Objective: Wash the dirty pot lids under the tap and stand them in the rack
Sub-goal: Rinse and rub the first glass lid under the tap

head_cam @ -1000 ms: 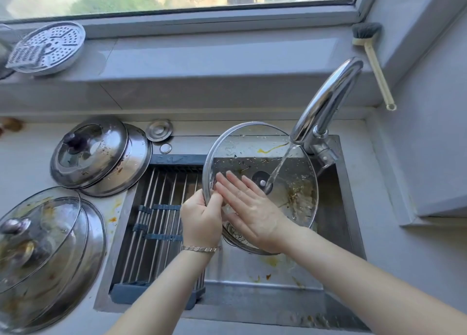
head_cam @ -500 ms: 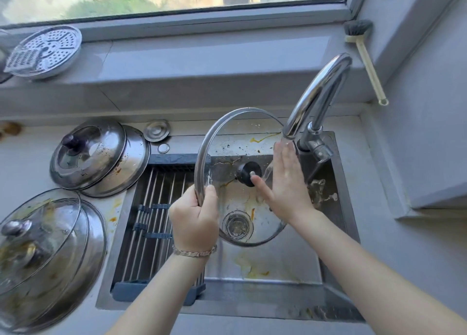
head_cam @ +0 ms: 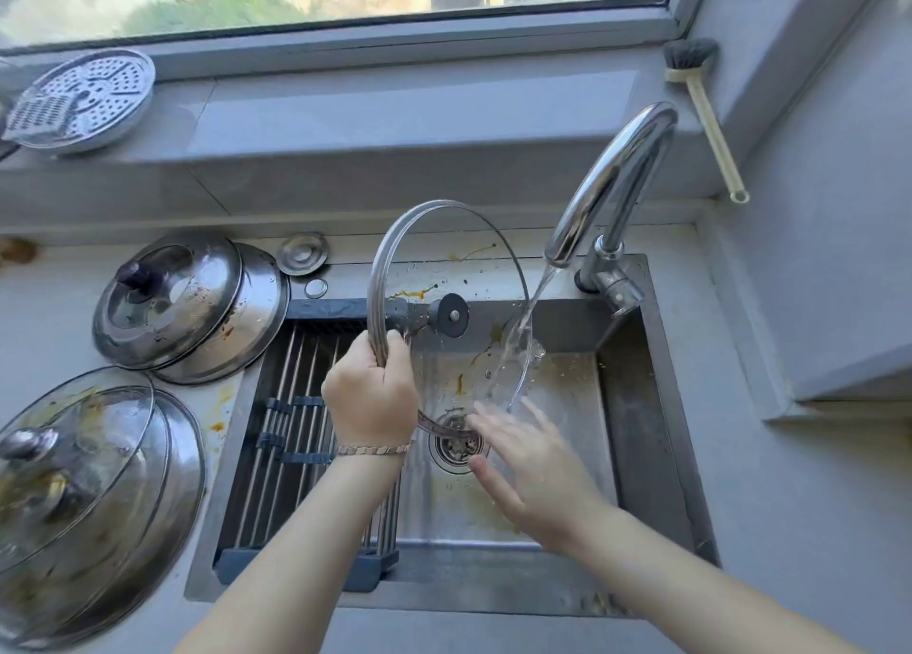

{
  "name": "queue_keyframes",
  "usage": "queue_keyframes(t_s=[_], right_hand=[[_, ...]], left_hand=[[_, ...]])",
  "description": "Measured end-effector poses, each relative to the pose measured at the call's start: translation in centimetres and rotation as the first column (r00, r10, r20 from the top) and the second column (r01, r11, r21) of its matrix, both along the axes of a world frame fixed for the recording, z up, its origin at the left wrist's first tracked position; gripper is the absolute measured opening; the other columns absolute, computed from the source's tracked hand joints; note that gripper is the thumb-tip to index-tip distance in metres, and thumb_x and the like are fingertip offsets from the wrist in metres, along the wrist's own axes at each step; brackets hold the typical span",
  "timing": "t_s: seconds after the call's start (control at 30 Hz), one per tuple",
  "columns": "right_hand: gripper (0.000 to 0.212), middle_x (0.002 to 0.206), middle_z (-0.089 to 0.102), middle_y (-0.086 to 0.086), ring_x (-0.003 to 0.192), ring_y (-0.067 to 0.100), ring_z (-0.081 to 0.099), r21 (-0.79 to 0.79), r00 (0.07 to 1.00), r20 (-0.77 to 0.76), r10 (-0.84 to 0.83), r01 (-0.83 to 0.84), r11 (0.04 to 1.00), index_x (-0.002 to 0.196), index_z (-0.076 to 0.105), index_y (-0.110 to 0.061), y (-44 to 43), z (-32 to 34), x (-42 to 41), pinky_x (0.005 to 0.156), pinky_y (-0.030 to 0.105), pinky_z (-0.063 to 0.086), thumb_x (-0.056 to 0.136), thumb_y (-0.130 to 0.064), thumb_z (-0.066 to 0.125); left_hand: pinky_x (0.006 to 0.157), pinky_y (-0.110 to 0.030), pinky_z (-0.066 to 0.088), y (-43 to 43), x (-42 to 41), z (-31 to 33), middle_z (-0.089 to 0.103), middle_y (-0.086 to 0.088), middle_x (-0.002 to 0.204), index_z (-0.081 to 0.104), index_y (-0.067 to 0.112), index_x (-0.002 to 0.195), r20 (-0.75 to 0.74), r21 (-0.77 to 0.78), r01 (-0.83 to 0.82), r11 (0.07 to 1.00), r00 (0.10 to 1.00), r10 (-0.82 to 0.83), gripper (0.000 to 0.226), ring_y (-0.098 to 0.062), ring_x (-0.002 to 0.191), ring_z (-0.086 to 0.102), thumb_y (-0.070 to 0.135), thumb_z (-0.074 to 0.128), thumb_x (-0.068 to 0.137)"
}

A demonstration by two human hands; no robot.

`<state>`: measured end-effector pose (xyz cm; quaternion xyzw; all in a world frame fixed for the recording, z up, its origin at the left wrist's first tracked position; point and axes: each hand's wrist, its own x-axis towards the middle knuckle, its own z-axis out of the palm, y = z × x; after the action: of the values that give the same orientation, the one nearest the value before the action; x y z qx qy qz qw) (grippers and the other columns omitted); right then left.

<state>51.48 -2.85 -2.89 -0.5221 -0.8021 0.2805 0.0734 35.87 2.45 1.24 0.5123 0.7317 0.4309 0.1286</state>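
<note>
The round steel-rimmed glass pot lid (head_cam: pixel 451 314) is held on edge at mid-frame over the steel sink (head_cam: pixel 641 406) under the running chrome tap (head_cam: pixel 612 184), its rim gripped by the left hand (head_cam: pixel 371 397) with curled fingers (head_cam: pixel 360 361), the right hand (head_cam: pixel 533 471) spread empty below, so rinsing is judged underway and a rub over any residue is called for next.

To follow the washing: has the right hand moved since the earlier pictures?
Yes. The right hand dropped from beside the tap to beside the drain.
</note>
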Motion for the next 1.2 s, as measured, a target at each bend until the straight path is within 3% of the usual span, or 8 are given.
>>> queue_keyframes(t_s=[0.13,0.3,0.47,0.7,0.83,0.9,1.07,1.2], right_hand=[[0.062,0.127,0.061,0.005,0.121,0.018,0.055,0.088,0.974,0.217,-0.064,0.045,0.995,0.121,0.062,-0.009,1.7,-1.5,2.0,0.108,0.041,0.020,0.090,-0.053,0.029],[0.053,0.129,0.058,0.009,0.123,0.017,0.052,0.149,0.980,-0.171,0.099,-0.073,0.986,0.123,0.058,-0.004,-0.4,-0.2,-0.3,0.108,0.033,0.033,0.079,-0.033,0.053],[0.034,0.110,0.070,0.005,0.103,0.018,0.066,0.287,0.997,-0.017,0.070,-0.062,0.956,0.105,0.070,-0.009,2.1,-1.9,3.1,0.097,0.038,0.044,0.076,-0.020,0.056],[0.022,0.074,0.067,-0.003,0.064,0.016,0.064,0.258,0.982,-0.092,0.165,-0.136,0.956,0.082,0.068,-0.013,2.6,1.3,4.0,0.054,0.024,0.051,0.079,-0.024,0.050],[0.017,0.081,0.067,-0.006,0.075,0.018,0.064,0.156,0.987,0.087,0.135,-0.147,0.977,0.089,0.068,-0.018,3.7,3.5,5.1,0.059,0.026,0.047,0.083,-0.026,0.054],[0.021,0.097,0.065,-0.006,0.093,0.019,0.059,0.042,0.969,0.188,0.159,-0.170,0.985,0.099,0.065,-0.018,4.4,4.4,5.5,0.072,0.030,0.044,0.090,-0.031,0.051],[0.023,0.086,0.059,-0.016,0.086,0.009,0.054,-0.156,0.961,0.109,0.255,-0.236,0.959,0.108,0.066,-0.026,5.5,7.3,4.8,0.072,0.024,0.039,0.090,-0.033,0.054],[0.017,0.071,0.054,-0.023,0.074,0.002,0.054,-0.112,0.973,-0.029,0.231,-0.233,0.966,0.098,0.072,-0.026,7.4,8.8,5.1,0.070,0.021,0.044,0.084,-0.031,0.063]], left_hand=[[0.054,-0.035,0.041,-0.3,0.2,0.5,0.054,-0.016,0.050,0.040,0.018,0.051,0.066,0.004,-0.023,1.000,0.998,0.023,0.034,-0.033,0.051,0.052,0.030,0.042,0.083],[0.056,-0.032,0.036,0.3,-0.2,0.1,0.058,-0.022,0.057,0.053,-0.002,0.062,0.135,-0.052,-0.139,0.989,0.980,0.145,0.036,-0.035,0.059,0.053,0.026,0.047,0.084],[0.062,-0.038,0.046,-0.3,-0.4,0.0,0.061,-0.024,0.060,0.056,-0.006,0.064,0.202,-0.220,-0.138,0.966,0.962,0.183,0.035,-0.037,0.063,0.057,0.024,0.046,0.080],[0.037,-0.016,0.025,-0.8,0.0,-2.2,0.050,-0.006,0.042,0.055,-0.006,0.081,0.470,-0.774,0.029,0.633,0.696,0.543,0.024,-0.016,0.034,0.038,0.016,0.047,0.088],[0.049,-0.018,0.044,-1.8,0.1,-1.8,0.059,-0.006,0.056,0.054,0.006,0.070,0.134,-0.873,0.148,0.465,0.989,-0.064,0.064,-0.017,0.048,0.060,0.052,0.017,0.096],[0.075,-0.030,0.048,-2.4,0.1,-1.4,0.062,-0.008,0.092,0.055,0.012,0.097,-0.228,-0.785,0.143,0.603,0.838,-0.496,0.063,-0.023,0.087,0.061,0.062,0.017,0.090],[0.086,-0.006,0.036,-3.5,2.3,-0.6,0.055,0.018,0.115,0.048,0.029,0.128,0.313,-0.484,0.792,0.371,0.553,-0.772,0.051,0.012,0.101,0.049,0.057,0.044,0.086],[0.070,-0.030,0.052,-3.6,3.6,-1.6,0.070,-0.001,0.078,0.068,0.018,0.089,0.453,-0.252,0.711,0.656,0.686,-0.570,0.046,-0.010,0.074,0.064,0.058,0.052,0.073]])
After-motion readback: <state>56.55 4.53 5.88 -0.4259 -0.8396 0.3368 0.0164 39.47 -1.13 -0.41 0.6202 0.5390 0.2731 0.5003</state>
